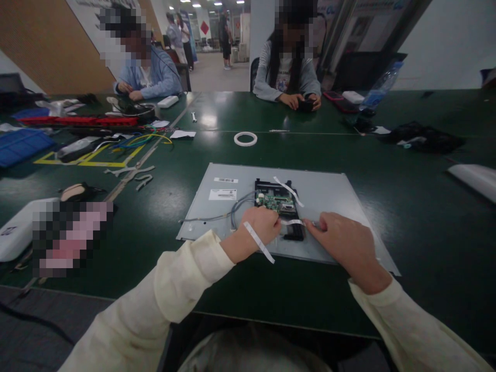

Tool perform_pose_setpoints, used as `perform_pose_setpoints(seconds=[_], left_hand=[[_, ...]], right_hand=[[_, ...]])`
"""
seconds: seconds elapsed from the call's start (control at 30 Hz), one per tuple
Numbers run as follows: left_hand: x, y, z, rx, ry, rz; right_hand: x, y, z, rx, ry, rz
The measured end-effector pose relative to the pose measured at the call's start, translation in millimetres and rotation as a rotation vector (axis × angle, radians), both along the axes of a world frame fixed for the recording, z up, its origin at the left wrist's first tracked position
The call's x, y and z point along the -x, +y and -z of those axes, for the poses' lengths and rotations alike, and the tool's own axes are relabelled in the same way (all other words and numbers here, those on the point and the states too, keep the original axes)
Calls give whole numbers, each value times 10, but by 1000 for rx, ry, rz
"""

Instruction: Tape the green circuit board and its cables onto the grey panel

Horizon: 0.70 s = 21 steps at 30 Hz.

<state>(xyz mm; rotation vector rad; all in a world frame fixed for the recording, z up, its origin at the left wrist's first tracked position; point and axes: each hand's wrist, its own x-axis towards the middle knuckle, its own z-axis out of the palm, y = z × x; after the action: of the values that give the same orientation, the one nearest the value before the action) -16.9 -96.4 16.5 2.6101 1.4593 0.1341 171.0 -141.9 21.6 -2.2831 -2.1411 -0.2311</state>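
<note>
A flat grey metal panel (325, 191) lies on the green table, with a black bracket (293, 232) and a green circuit board (273, 200) at its middle. Between my two hands a short strip of white tape (293, 222) stretches across the lower bracket. My left hand (253, 227) pinches its left end; my right hand (341, 240) has thumb and finger closed at its right end. Another tape strip (259, 243) clings to my left wrist. A third strip (289, 191) crosses the bracket's upper right. Grey cables (232, 206) run left from the board.
Beyond the panel lies a roll of white tape (245, 138). At left are cable pieces (134, 173), a blue crate (25, 144) and a white device (25, 225). Two people sit across the table; a plastic bottle (382, 85) and black bag (422, 137) are at right.
</note>
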Motion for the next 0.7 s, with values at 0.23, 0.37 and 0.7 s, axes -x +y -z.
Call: perform_pose_setpoints(seconds=[0.23, 0.37, 0.7], left_hand=[[29, 5, -23, 1, -22, 13], [28, 1, -24, 12, -19, 3], [38, -16, -17, -9, -49, -3]], right_hand=[[-73, -2, 92, -98, -3, -77], [-80, 1, 99, -317, 14, -326], [325, -185, -92, -536, 85, -1237]])
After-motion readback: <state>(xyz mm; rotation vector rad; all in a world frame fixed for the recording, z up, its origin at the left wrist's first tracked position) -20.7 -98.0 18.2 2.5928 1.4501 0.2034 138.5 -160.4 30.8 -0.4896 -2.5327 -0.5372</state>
